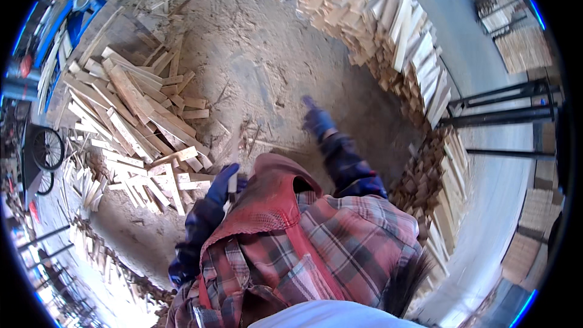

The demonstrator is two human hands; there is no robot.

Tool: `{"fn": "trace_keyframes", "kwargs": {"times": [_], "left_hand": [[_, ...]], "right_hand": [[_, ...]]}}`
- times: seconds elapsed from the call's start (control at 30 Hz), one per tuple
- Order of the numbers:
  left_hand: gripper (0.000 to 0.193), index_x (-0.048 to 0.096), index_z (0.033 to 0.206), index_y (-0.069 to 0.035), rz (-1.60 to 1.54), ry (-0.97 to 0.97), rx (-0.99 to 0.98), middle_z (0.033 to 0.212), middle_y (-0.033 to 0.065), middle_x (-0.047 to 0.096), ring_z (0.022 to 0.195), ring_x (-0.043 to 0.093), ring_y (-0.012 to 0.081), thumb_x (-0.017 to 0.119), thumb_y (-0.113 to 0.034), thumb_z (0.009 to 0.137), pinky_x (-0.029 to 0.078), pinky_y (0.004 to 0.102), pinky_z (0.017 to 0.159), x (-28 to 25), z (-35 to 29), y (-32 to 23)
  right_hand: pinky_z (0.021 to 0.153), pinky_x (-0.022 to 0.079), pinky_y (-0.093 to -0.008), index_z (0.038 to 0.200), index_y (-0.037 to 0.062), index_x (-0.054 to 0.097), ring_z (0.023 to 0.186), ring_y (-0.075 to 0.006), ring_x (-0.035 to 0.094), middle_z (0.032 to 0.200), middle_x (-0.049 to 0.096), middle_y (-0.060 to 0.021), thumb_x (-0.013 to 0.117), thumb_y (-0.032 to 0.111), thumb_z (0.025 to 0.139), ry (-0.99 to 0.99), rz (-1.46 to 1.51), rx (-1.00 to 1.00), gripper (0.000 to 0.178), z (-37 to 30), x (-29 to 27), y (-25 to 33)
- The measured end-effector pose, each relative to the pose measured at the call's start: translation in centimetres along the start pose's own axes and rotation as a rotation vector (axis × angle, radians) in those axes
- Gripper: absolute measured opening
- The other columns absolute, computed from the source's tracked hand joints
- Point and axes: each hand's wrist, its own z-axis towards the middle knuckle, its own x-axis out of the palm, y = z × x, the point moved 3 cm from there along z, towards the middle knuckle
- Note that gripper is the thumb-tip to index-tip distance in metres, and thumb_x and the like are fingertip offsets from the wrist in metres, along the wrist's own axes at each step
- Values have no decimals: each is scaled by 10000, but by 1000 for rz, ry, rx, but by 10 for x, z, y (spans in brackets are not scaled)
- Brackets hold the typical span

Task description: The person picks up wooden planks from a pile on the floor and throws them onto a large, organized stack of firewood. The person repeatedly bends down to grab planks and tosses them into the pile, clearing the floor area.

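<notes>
a: what are we standing over?
b: a dusty floor [243, 67], brownish grey, rough and scuffed, strewn with splinters and thin sticks. off to the right runs a paler, smoother walkway [495, 200].
a: and the room around it?
b: busy edges! dark metal bars [504, 115] jut in from the right, bundled boards [523, 48] sit beyond them, a blue frame [76, 21] is up at the far left, and a spoked wheel [48, 149] is below that.
a: where's the wood?
b: a loose heap of wood pieces [130, 106] lies on the floor at left: flat, straight-edged slats, honey brown to pale cream, crossed at every angle. a long bank of stacked slats [388, 21] curves along the far side and right, cut ends facing in.
a: the hands?
b: well apart, both in blue gloves. the left hand [222, 187] is just beside the heap, a pale strip [232, 183] at its fingers; can't tell if it's gripped. the right hand [319, 123] reaches over the floor, one finger stretched out, too blurred to read its grip.
a: clothing?
b: a plaid shirt [358, 225], grey and red, under coarse red cloth [261, 206].
</notes>
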Motion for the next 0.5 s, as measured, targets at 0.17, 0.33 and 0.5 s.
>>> {"fn": "trace_keyframes", "kwargs": {"times": [0.17,0.33,0.5], "left_hand": [[796,369,1393,-9,1053,208,591,1254,247,544,1141,560,336,732,-429,822,451,385,955,140,18,-59],[730,370,1412,24,652,402,517,1228,177,572,1091,575,207,723,-293,857,480,309,896,220,54,-27],[636,418,1359,47,760,243,360,1152,161,622,1064,598,196,720,-201,857,483,325,905,151,80,-51]], "right_hand": [[682,527,-401,972,80,622,704,-252,597,771,609,-104,635,366,868,238,589,-41,305,-112,84,-45],[490,459,-359,735,107,511,505,-214,504,612,519,-72,548,220,861,-253,992,-461,173,-90,-149,23],[597,511,-395,887,80,560,636,-284,595,706,597,-104,649,398,836,-719,838,-735,335,-225,-410,119]]}}
